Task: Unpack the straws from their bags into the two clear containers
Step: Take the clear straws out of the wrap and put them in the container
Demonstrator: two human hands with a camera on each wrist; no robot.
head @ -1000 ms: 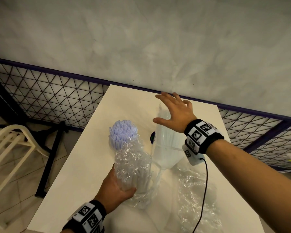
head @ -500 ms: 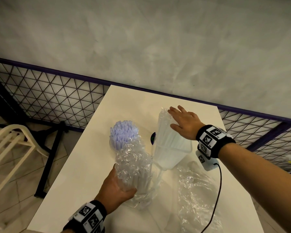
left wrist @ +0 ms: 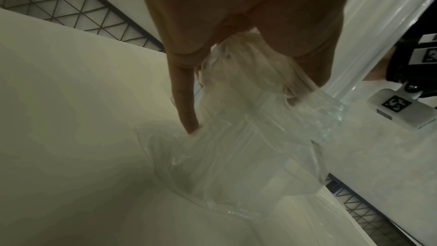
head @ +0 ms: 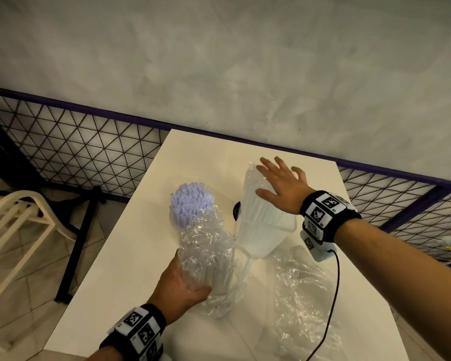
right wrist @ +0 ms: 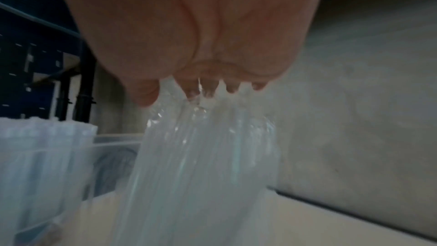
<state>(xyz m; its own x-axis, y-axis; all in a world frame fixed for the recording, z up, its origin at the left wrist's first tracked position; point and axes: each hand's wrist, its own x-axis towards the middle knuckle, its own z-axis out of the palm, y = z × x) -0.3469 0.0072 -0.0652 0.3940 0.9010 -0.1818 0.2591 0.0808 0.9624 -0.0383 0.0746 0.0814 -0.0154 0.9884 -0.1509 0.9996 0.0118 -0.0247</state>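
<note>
On the white table (head: 130,256) an upright bundle of straws (head: 190,201) with pale purple tips rises out of a crinkled clear bag (head: 206,246). My left hand (head: 182,285) grips the lower part of that bag (left wrist: 236,119). What the bundle stands in is hidden by the plastic. To the right a clear container (head: 268,233) holds a second bundle of straws (head: 253,194), still wrapped. My right hand (head: 279,186) lies flat on its top with fingers spread. In the right wrist view the fingertips (right wrist: 231,89) touch the wrapped straws (right wrist: 201,156).
An empty crumpled bag (head: 302,295) lies on the table at the near right, with a black cable (head: 333,287) across it. A small dark object (head: 237,211) sits between the two bundles. A mesh fence (head: 76,149) runs behind the table; a white chair (head: 13,220) stands at the left.
My right hand came down from above and behind the right bundle and now rests flat on its top. The left hand kept its grip on the bag.
</note>
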